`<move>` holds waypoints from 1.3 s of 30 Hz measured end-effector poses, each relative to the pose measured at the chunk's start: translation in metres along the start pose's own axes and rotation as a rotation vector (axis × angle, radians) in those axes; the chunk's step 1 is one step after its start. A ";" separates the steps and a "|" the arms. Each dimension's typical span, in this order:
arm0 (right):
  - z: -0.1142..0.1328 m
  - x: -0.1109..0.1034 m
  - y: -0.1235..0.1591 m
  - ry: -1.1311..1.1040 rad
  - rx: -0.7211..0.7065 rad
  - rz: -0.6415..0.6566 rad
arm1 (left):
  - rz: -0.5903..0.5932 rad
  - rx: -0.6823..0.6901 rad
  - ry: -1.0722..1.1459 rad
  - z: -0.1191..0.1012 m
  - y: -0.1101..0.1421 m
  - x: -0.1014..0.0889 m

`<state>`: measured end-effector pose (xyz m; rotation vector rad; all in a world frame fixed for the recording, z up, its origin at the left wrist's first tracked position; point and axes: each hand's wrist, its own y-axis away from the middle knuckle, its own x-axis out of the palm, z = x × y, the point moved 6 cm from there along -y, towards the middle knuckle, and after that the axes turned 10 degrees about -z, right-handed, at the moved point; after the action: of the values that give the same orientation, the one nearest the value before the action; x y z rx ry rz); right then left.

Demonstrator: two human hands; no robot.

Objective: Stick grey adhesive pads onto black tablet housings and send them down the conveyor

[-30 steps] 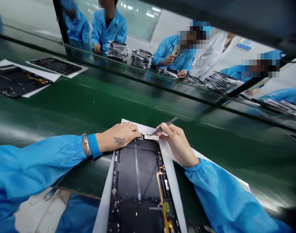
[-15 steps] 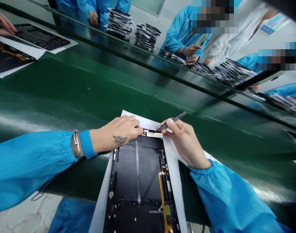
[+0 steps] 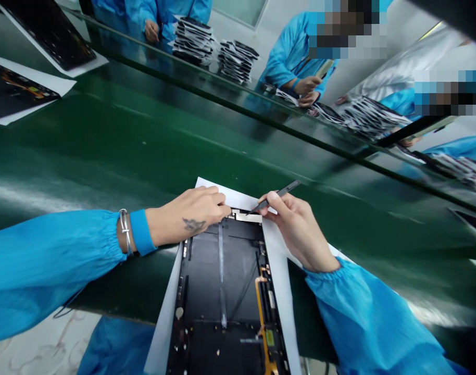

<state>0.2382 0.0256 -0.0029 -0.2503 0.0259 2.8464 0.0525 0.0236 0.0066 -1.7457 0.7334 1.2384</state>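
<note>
Two hands work at lower centre: my left hand (image 3: 189, 216) rests curved, gripping nothing, at the top corner of the black metal device frame (image 3: 218, 276) on its white paper sheet (image 3: 163, 317), steadying it while my right hand (image 3: 298, 232) pinches slim black tweezers (image 3: 279, 197), tip held low against the pale strip (image 3: 248, 217).

A long, glossy dark-green conveyor belt (image 3: 105, 156) crosses the view, edged by a straight black rail (image 3: 238, 105). Beyond stands a plain white wall (image 3: 285, 36) with a pale green glazed window (image 3: 238, 6). Below lies a white floor (image 3: 38, 346) (grey-veined, marble-like). Pale glare streaks the belt.
</note>
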 end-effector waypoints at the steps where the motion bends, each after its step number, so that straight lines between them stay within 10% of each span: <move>1: 0.000 0.000 0.000 -0.001 -0.001 0.001 | 0.008 -0.003 -0.002 0.000 0.000 0.000; 39: -0.005 0.002 -0.005 0.064 -0.080 0.029 | -0.004 0.033 -0.094 0.003 0.003 0.001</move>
<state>0.2392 0.0310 -0.0084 -0.3610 -0.0714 2.8706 0.0489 0.0249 0.0039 -1.6501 0.6913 1.2893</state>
